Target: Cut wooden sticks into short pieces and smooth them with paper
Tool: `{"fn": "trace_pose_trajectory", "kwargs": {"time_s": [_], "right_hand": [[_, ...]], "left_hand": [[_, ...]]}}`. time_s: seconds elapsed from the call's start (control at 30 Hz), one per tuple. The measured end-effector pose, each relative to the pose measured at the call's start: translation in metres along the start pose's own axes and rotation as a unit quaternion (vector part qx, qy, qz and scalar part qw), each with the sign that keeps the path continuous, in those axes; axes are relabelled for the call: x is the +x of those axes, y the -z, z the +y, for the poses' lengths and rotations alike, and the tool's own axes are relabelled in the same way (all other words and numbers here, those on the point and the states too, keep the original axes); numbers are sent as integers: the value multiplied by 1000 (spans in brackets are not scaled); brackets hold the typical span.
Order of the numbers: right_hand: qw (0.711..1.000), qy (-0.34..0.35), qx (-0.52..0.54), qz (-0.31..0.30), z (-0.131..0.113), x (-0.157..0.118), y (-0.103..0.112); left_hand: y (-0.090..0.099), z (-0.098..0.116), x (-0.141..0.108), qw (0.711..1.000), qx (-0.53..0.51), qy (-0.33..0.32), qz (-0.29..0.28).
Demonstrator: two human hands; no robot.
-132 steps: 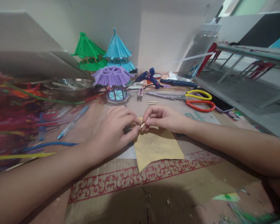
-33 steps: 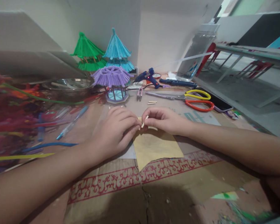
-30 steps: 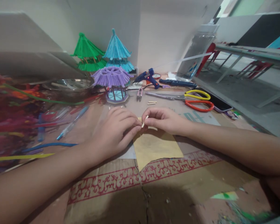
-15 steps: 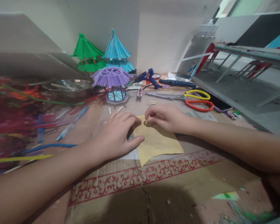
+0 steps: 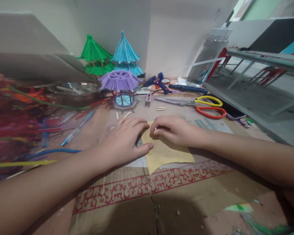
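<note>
A small yellow sheet of paper (image 5: pixel 170 153) lies on the worktop, its near corner pointing toward me. My left hand (image 5: pixel 131 137) rests on its left edge with the fingers spread and the thumb stretched across the paper. At the sheet's upper part, my right hand (image 5: pixel 170 129) is closed in a pinch; a pale bit of a small wooden stick (image 5: pixel 155 129) shows between thumb and forefinger, mostly hidden. Beyond the hands lie similar short sticks (image 5: pixel 161 108), and two more (image 5: pixel 127 114) sit above my left fingers.
A purple pavilion model (image 5: pixel 121 86) stands behind, before a green one (image 5: pixel 94 55) and a blue one (image 5: pixel 124 54). A glue gun (image 5: pixel 158 83), snips (image 5: pixel 148 100), scissors (image 5: pixel 210 107) and a phone (image 5: pixel 228 107) lie right of it. Pipe cleaners (image 5: pixel 17 130) crowd the left.
My right hand has slid slightly left and nearer over the yellow paper, still pinching. My left hand stays in place on the sheet. The whole view has shifted a little.
</note>
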State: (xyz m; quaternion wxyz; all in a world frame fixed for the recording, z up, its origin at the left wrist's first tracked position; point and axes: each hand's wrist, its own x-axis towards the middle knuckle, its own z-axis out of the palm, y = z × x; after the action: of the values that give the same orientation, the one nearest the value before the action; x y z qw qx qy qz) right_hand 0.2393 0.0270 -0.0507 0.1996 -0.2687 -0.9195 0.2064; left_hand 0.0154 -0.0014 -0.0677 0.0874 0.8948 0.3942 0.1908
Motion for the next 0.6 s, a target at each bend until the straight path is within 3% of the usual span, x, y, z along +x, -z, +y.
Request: {"fn": "trace_pose_trajectory", "kwargs": {"time_s": [0.13, 0.23, 0.3, 0.43, 0.6], "right_hand": [[997, 56, -49, -24, 6, 4, -2], [993, 39, -109, -3, 14, 6, 0], [994, 35, -106, 7, 15, 6, 1], [991, 103, -83, -8, 15, 4, -2], [986, 108, -121, 37, 18, 4, -3]], "left_hand": [[1, 0, 1, 1000, 4, -2, -9], [1, 1, 1, 1000, 14, 5, -17], [1, 1, 1, 1000, 19, 6, -19], [2, 2, 2, 999, 28, 7, -23], [3, 2, 2, 999, 33, 11, -27]]}}
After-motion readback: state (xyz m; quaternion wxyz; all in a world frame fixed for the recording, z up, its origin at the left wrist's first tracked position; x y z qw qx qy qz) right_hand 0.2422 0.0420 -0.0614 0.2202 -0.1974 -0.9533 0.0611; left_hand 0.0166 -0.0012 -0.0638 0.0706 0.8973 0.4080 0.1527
